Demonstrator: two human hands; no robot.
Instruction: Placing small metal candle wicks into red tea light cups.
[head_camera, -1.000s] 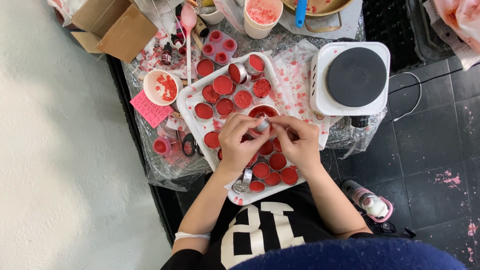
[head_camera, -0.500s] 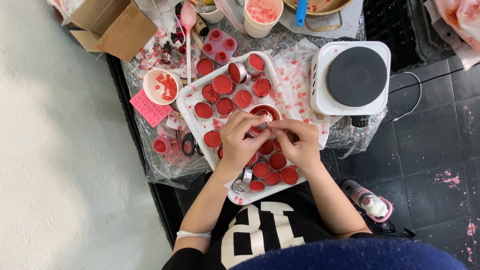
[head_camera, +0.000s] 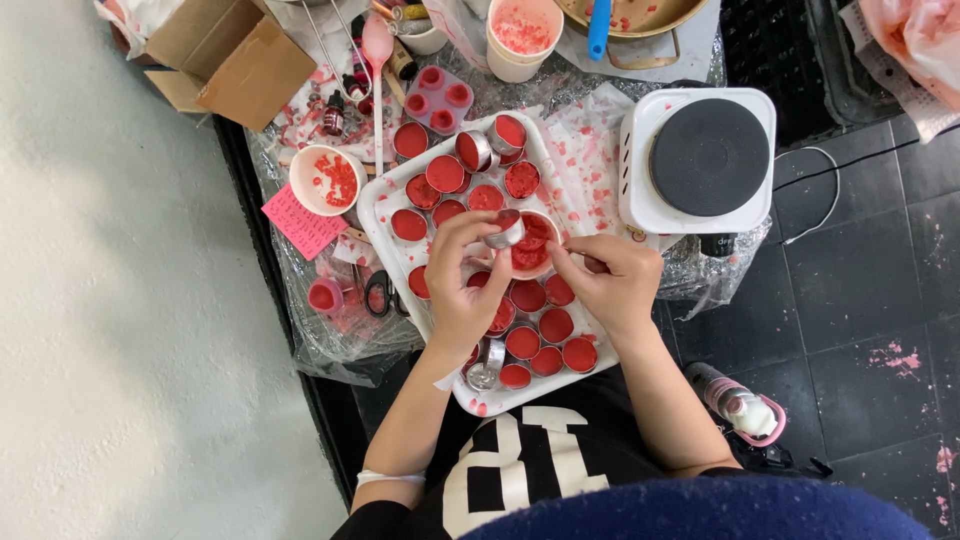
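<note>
A white tray (head_camera: 372, 205) holds several small round metal cups filled with red wax. My left hand (head_camera: 462, 285) holds one small metal cup (head_camera: 505, 231) tilted over a white bowl of red wax bits (head_camera: 535, 250) on the tray. My right hand (head_camera: 608, 280) hovers at the bowl's right side with fingertips pinched together; what is between them is too small to tell. An empty metal cup (head_camera: 486, 365) lies on its side near the tray's front edge.
A white hot plate with a black disc (head_camera: 708, 158) stands right of the tray. A white bowl of red bits (head_camera: 326, 180), a pink note (head_camera: 303, 222), scissors (head_camera: 380, 293), a cardboard box (head_camera: 232, 62), a pink mould (head_camera: 438, 99) and a paper cup (head_camera: 522, 35) surround it.
My hands have parted slightly. The left hand lifted the small metal cup up and left over the bowl; the right hand drew back to the right.
</note>
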